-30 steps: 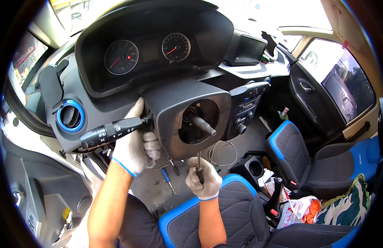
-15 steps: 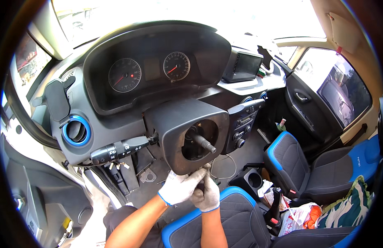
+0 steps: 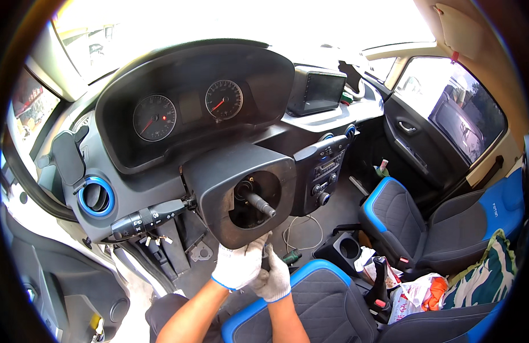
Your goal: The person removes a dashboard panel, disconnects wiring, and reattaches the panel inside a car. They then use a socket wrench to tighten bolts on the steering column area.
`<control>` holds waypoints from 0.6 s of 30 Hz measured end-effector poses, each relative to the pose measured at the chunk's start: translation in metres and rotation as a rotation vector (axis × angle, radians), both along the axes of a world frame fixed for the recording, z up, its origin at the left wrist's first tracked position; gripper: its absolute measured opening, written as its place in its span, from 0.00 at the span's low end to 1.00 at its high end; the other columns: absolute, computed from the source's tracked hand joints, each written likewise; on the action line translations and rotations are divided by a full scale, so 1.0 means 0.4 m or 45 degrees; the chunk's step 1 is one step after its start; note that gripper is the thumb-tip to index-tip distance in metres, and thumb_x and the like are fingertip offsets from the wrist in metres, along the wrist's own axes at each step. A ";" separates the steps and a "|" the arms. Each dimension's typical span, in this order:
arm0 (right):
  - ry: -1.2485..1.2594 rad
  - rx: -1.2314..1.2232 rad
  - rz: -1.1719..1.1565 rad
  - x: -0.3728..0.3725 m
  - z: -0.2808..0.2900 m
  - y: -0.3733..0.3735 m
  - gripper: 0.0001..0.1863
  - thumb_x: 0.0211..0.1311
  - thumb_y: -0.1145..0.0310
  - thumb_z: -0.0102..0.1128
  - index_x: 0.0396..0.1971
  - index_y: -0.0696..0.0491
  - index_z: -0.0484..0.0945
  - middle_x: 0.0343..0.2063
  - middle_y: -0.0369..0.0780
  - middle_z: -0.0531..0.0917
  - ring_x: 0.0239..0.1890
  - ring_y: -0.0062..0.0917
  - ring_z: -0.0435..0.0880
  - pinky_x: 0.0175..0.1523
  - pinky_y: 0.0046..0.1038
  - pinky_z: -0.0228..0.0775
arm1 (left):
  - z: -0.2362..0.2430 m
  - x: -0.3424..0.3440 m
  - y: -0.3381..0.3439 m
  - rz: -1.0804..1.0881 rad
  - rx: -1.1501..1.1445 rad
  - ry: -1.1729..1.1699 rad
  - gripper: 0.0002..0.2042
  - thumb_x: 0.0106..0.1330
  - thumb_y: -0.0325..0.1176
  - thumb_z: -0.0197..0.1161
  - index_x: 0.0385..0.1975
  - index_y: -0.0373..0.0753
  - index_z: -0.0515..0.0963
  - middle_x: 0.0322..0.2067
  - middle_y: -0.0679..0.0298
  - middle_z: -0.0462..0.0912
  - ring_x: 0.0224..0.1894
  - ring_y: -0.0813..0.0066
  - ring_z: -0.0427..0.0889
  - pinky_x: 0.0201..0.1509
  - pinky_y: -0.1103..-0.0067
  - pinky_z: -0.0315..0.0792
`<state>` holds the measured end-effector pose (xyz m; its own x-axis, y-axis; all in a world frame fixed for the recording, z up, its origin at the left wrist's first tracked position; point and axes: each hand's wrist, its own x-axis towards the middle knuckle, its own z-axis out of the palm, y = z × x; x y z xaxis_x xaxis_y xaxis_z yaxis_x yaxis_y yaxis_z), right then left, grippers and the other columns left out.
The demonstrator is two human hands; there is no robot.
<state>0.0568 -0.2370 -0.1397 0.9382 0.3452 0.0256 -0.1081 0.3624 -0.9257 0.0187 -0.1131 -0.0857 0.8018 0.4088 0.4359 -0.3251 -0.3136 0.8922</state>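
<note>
A dark grey steering column cover (image 3: 210, 197) juts toward me, with a bare steering shaft (image 3: 260, 204) sticking out of its round opening. No steering wheel is on the shaft. My left hand (image 3: 240, 267), in a white knitted glove, is pressed up against the cover's lower edge, its fingers closed there and partly hidden. Just to its right, my right hand (image 3: 274, 279) wears a soiled white glove. Its fingers are curled below the cover, and whatever they hold is hidden. A black control stalk (image 3: 149, 218) sticks out left of the cover.
Behind the column is the instrument cluster (image 3: 190, 111), with a screen (image 3: 318, 91) on the dashboard at right. A green object (image 3: 292, 256) and a thin cable (image 3: 287, 233) lie on the floor. Blue-trimmed seats (image 3: 327, 303), a cup holder (image 3: 349, 247) and bags (image 3: 416, 300) are at right.
The whole view has shifted, so the dashboard sits further left and lower. My right hand has dropped slightly away from the cover's underside; my left hand stays against it.
</note>
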 end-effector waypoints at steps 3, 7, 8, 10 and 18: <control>-0.747 -0.414 -0.423 -0.047 -0.039 0.015 0.16 0.86 0.60 0.57 0.51 0.59 0.83 0.39 0.40 0.87 0.31 0.24 0.83 0.36 0.26 0.75 | -0.019 0.003 -0.033 0.214 0.245 0.026 0.11 0.86 0.31 0.59 0.54 0.34 0.87 0.44 0.59 0.92 0.45 0.69 0.89 0.49 0.72 0.83; -0.241 -0.028 -0.725 -0.099 -0.108 0.042 0.17 0.86 0.60 0.57 0.57 0.59 0.82 0.44 0.38 0.87 0.39 0.18 0.81 0.46 0.24 0.76 | 0.013 0.017 -0.050 0.274 0.284 0.024 0.11 0.85 0.32 0.60 0.53 0.35 0.87 0.46 0.58 0.92 0.44 0.67 0.90 0.50 0.72 0.82; -0.312 -0.042 -0.750 -0.105 -0.105 0.053 0.17 0.86 0.60 0.57 0.57 0.59 0.82 0.43 0.38 0.87 0.39 0.17 0.80 0.43 0.24 0.74 | 0.026 0.012 -0.054 0.187 0.011 0.071 0.11 0.86 0.32 0.60 0.53 0.35 0.87 0.46 0.58 0.92 0.45 0.68 0.89 0.51 0.73 0.81; -0.155 -0.071 -0.497 -0.108 -0.080 0.027 0.19 0.87 0.58 0.54 0.55 0.61 0.81 0.34 0.36 0.85 0.31 0.18 0.80 0.36 0.26 0.72 | 0.031 0.003 -0.049 0.171 0.005 0.060 0.12 0.87 0.34 0.59 0.51 0.35 0.87 0.43 0.62 0.91 0.44 0.74 0.87 0.50 0.75 0.80; -0.066 0.243 -0.121 -0.086 -0.129 0.009 0.20 0.88 0.60 0.52 0.58 0.63 0.80 0.33 0.36 0.81 0.31 0.21 0.79 0.40 0.28 0.74 | 0.023 -0.016 -0.040 0.016 -0.189 0.251 0.12 0.88 0.34 0.56 0.45 0.35 0.84 0.35 0.70 0.83 0.35 0.84 0.76 0.40 0.80 0.72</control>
<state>0.0225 -0.2334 -0.1912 0.9620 0.2398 0.1309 -0.0195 0.5379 -0.8428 0.0123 -0.1291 -0.0763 0.8600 0.4670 0.2056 -0.1369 -0.1771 0.9746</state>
